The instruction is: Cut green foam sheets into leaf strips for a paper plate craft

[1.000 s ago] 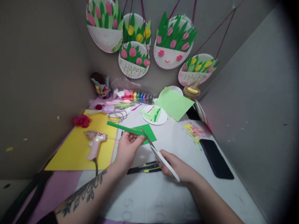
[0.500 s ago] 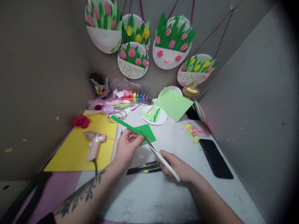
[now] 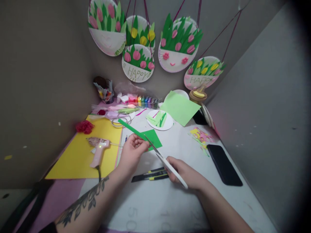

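Note:
My left hand (image 3: 134,149) pinches a dark green strip of paper (image 3: 130,127), whose free end points up and left. White-handled scissors (image 3: 173,170) are in my right hand (image 3: 181,171), with the blades directed up and left, close to my left fingertips and the strip. Beyond my fingers lies a larger dark green sheet of paper (image 3: 154,139); whether the strip is joined to it is hidden. Under my right fingers, on the table, are black and yellow utility knives (image 3: 150,175).
A pink glue gun (image 3: 99,152) rests on yellow card (image 3: 70,158) at left. A phone (image 3: 224,165) lies at right. Behind are a plate of green scraps (image 3: 167,124), a light green sheet (image 3: 182,108) and paint pots (image 3: 147,101). Decorated paper plates (image 3: 138,72) hang on the wall.
The free end of the green strip has shifted slightly to the right. Both hands and the scissors stay almost where they were.

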Available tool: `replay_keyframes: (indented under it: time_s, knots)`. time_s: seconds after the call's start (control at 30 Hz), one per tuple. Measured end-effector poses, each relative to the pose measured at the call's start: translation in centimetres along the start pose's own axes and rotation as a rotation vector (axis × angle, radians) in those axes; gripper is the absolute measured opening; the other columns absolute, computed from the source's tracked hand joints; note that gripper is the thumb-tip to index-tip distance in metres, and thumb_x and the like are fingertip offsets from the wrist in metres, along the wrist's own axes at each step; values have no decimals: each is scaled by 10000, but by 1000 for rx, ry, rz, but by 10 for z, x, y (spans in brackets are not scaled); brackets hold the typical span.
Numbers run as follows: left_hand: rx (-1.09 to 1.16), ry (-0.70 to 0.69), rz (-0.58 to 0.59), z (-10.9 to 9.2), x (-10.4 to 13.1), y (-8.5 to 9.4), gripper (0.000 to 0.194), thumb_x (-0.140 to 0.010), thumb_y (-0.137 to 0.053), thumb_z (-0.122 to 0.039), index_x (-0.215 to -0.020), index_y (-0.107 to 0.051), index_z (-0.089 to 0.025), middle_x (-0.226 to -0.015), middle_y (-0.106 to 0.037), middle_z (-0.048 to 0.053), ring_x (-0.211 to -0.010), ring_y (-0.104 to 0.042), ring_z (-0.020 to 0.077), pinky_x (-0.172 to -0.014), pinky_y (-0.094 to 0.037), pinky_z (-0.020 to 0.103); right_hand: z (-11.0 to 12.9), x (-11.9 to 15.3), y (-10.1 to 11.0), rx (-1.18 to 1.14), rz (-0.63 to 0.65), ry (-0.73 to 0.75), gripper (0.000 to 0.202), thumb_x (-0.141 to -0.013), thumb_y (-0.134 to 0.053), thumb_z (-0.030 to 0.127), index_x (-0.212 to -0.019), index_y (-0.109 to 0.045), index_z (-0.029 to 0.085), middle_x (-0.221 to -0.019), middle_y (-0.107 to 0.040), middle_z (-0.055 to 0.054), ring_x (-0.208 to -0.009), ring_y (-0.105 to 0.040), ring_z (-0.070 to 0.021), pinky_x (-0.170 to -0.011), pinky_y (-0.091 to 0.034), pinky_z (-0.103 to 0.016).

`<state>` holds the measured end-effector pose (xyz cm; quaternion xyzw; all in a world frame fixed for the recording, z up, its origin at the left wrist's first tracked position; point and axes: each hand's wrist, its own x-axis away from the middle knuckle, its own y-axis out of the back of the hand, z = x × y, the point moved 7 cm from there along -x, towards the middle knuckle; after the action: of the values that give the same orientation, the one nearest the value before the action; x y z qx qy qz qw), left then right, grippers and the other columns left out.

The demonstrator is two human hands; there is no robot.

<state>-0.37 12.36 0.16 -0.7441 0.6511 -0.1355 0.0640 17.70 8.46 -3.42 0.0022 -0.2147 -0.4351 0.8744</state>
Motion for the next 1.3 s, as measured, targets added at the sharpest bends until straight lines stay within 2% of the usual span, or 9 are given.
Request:
replay_keyframes:
  time_s: [0.2, 0.5, 1.3]
  knots:
    - [-115, 7, 51, -2, 1, -1, 207, -747, -653, -339, -686, -553, -168, -604, -622, -5, -583, -570, 111, -582, -463, 224, 1, 1, 1, -13, -8, -1, 175, -616, -540, 124, -750, -458, 203, -684, -561, 43, -643, -470, -114, -578, -356, -225]
    - [-276, -39, 78, -8, 0, -1, 218, -769, -615, -337, -637, -544, -179, -562, -611, -13, -465, -473, 88, -475, -378, 206, 3, 2, 1, -28, 4, -15, 201, -596, -557, 122, -750, -455, 203, -663, -549, 53, -618, -461, -106, -549, -339, -217]
    - [-347, -47, 139, -10, -1, -3, 227, -783, -599, -341, -629, -536, -186, -554, -599, -16, -483, -448, 94, -487, -356, 209, -3, 1, 1, -98, 30, -7, 213, -588, -565, 108, -749, -459, 197, -645, -542, 60, -593, -457, -96, -528, -320, -209]
